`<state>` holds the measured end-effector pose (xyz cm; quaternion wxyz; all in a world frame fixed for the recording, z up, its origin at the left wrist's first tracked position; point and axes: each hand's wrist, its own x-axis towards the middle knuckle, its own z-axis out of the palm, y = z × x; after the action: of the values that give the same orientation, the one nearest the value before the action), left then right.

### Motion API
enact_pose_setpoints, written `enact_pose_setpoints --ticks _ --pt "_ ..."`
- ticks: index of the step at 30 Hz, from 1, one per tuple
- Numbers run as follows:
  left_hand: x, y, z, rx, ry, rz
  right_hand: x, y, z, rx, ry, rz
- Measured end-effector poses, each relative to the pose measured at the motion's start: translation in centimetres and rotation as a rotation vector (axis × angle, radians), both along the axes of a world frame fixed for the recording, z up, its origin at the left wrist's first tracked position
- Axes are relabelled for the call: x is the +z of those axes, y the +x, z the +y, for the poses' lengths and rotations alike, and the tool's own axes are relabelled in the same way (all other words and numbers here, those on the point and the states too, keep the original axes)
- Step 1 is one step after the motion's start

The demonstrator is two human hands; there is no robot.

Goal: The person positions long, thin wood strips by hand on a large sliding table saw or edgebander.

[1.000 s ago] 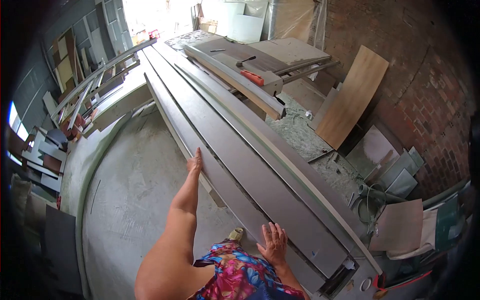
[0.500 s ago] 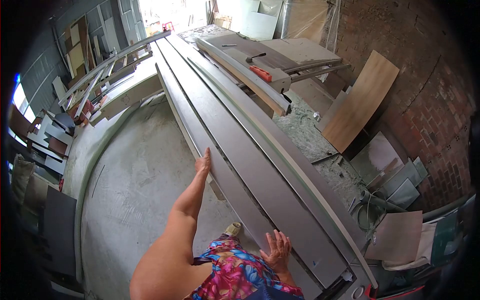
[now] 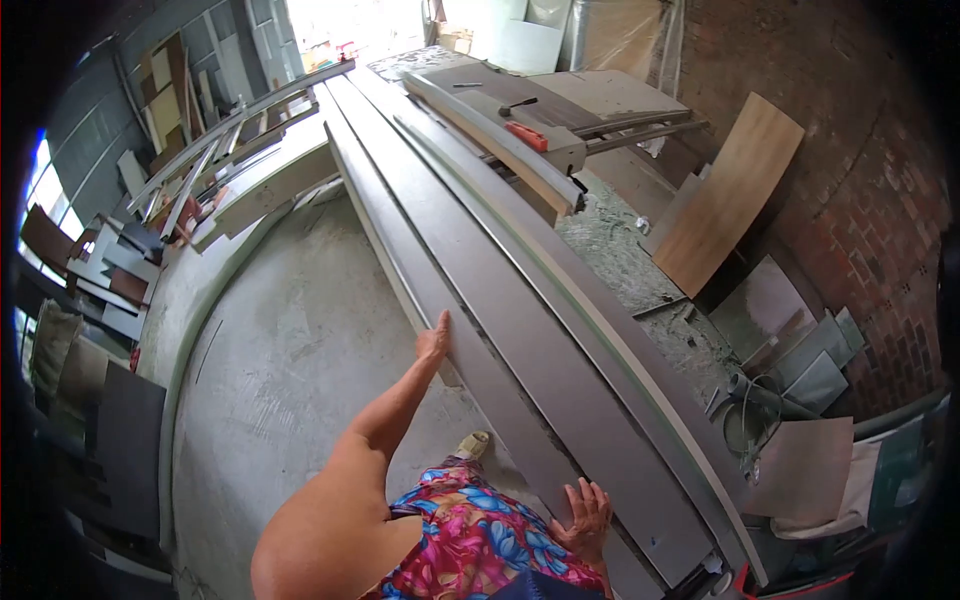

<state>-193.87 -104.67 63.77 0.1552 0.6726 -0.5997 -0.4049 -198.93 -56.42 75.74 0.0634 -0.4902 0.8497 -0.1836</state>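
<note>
Head view: long gray panels (image 3: 535,350) lie side by side with dark gaps between, running from the near right toward the bright opening. Left hand (image 3: 433,341) at the outer edge of the leftmost panel, index finger extended along its top; other fingers partly hidden, so cannot tell whether they grasp the edge. Right hand (image 3: 586,517) unclenched, fingers spread, palm down at the near end of the panels. A pale strip (image 3: 600,320) runs lengthwise on their right. Beyond it, a red object (image 3: 526,137) and a black-handled tool (image 3: 517,105) rest on the tabletop (image 3: 478,92). Wood-grain board (image 3: 733,195) leans near the brick wall (image 3: 880,230). Concrete floor (image 3: 290,340) at left; one shoe (image 3: 473,445) visible below the left hand.
</note>
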Motion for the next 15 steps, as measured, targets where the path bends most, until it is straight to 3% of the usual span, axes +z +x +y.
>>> enact_pose_setpoints --ticks 8,11,15 --pt "2.4 0.6 6.2 -0.055 0.134 0.189 -1.2 -0.3 5.3 0.001 0.018 0.061" --pt "0.0 0.3 7.5 -0.023 0.158 0.233 -1.9 -0.5 7.3 0.010 -0.002 0.130" --pt "1.9 0.8 10.0 -0.091 0.225 0.205 -1.4 -0.4 9.6 -0.031 0.013 0.054"
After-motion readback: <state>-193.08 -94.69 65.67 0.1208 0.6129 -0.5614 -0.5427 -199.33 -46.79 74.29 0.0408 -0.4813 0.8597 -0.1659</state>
